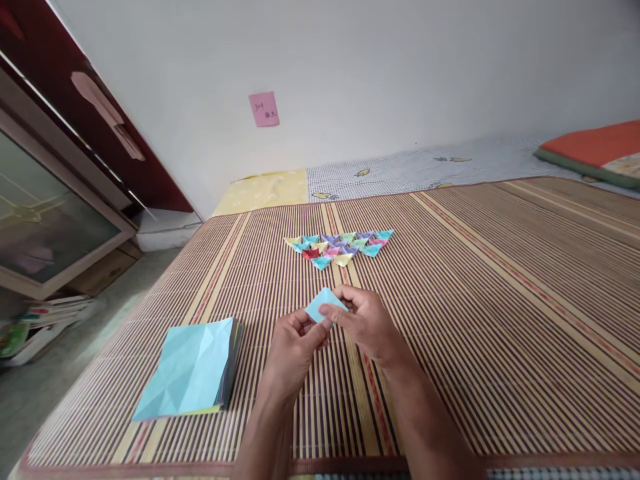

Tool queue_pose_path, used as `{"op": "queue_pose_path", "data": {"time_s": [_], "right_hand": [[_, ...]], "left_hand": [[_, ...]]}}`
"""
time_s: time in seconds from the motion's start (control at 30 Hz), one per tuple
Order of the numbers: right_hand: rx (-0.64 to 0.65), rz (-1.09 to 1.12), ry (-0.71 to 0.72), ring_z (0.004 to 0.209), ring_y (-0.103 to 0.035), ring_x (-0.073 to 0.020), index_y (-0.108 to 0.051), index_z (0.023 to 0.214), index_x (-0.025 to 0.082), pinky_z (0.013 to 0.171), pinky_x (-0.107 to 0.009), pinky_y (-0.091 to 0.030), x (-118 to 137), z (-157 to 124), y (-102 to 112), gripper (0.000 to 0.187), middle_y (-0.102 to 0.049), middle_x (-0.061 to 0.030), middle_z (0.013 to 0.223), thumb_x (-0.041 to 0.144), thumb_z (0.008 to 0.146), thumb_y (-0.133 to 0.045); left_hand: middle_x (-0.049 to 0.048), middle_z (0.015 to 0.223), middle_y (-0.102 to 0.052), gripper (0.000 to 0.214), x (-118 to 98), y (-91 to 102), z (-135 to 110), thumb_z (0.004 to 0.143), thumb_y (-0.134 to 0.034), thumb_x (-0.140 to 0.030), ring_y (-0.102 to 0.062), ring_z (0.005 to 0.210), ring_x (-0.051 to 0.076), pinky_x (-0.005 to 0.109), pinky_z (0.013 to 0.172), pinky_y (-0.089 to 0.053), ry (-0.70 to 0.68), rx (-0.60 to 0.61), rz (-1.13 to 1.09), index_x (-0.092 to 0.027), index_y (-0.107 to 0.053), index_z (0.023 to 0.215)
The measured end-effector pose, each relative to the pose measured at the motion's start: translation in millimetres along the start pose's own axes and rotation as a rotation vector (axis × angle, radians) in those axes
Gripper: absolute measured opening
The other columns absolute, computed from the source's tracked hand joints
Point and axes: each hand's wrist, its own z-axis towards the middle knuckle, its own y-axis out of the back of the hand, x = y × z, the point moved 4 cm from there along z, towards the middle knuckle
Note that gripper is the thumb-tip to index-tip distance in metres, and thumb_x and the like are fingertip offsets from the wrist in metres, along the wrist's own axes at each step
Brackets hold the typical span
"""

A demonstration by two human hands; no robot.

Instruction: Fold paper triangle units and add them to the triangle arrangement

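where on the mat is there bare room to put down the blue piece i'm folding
The wide stretch of mat right of the right hand is bare. So is the strip between the paper stack and the folded triangles. Tightest: between the left hand, holding the blue piece, and the stack.

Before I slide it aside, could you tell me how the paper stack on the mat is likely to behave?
The paper stack is probably light and floppy: thin sheets, the top one creased. Pushed on the ribbed mat, its loose sheets would likely fan apart. It lies flat, so rolling seems unlikely.
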Motion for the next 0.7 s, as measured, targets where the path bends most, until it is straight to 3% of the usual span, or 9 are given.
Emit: {"op": "queue_pose_path", "data": {"time_s": [0.1, 0.3, 0.5, 0.7], "right_hand": [[-0.058, 0.047, -0.043, 0.056, -0.041, -0.0108, -0.052, 0.063, 0.020, 0.051, -0.024, -0.032, -3.7, -0.3, -3.2, 0.034, -0.044, 0.0065, 0.059, 0.035, 0.080, -0.077], [-0.090, 0.110, -0.066, 0.055, -0.037, -0.0104, -0.048, 0.062, 0.021, 0.051, -0.025, -0.030, -7.8, 1.6, -4.5, 0.039, -0.040, 0.0067, 0.058, 0.041, 0.086, -0.071], [-0.030, 0.118, -0.057, 0.059, -0.046, -0.0130, -0.058, 0.068, 0.019, 0.056, -0.026, -0.038, -4.1, 4.8, 0.6, 0.037, -0.050, 0.0033, 0.063, 0.050, 0.086, -0.068], [-0.061, 0.095, -0.031, 0.058, -0.046, -0.0125, -0.064, 0.073, 0.018, 0.054, -0.025, -0.038, -2.3, 2.9, 1.8, 0.031, -0.052, 0.0034, 0.063, 0.046, 0.085, -0.071]], "left_hand": [[-0.0030, 0.058, -0.050, 0.028, 1.8, -6.2, -2.2, 0.079, -0.079, -0.038, -0.038, 0.054, 0.010, 0.026, 0.053, -0.028, -0.006, 0.065, 0.061, -0.015, -0.068, 0.069], [-0.0047, 0.059, -0.044, 0.032, 4.7, -8.5, -1.9, 0.082, -0.076, -0.038, -0.032, 0.055, 0.010, 0.027, 0.054, -0.024, -0.042, 0.052, 0.148, -0.017, -0.061, 0.065], [-0.0048, 0.056, -0.043, 0.031, 4.5, -7.1, -2.4, 0.081, -0.076, -0.035, -0.033, 0.054, 0.011, 0.028, 0.054, -0.024, -0.023, 0.037, 0.131, -0.018, -0.058, 0.062], [-0.0025, 0.062, -0.049, 0.025, -1.9, -15.8, -5.8, 0.084, -0.074, -0.035, -0.038, 0.058, 0.012, 0.028, 0.057, -0.030, -0.052, 0.113, 0.148, -0.017, -0.065, 0.069]]}}
